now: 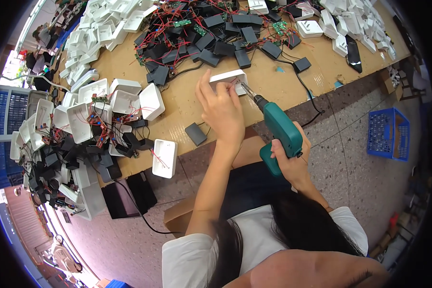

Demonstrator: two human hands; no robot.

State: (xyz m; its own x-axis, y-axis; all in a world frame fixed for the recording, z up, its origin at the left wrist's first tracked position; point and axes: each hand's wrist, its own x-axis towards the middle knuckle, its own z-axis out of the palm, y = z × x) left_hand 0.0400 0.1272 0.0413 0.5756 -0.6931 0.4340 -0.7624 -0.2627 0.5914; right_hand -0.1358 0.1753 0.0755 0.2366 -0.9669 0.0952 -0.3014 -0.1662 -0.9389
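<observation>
A shallow white plastic casing (239, 75) stands tilted at the table's near edge with thin red wires in it. My left hand (222, 113) is closed at its near side, some fingers bent into it and one raised. What the fingertips pinch inside is partly hidden. My right hand (293, 161) grips a green pistol-shaped electric screwdriver (284, 127), its silver tip reaching into the casing's right end. Left of my left hand, a black box (195, 134) lies near the edge. Another white casing (164, 158) with red wires overhangs the edge.
A large heap of black boxes (223, 48) with red wires and green circuit boards covers the table's (177, 105) far middle. White casings (103, 31) pile up left and right. A black cable (313, 98) hangs off the edge. A blue crate (388, 134) stands on the floor.
</observation>
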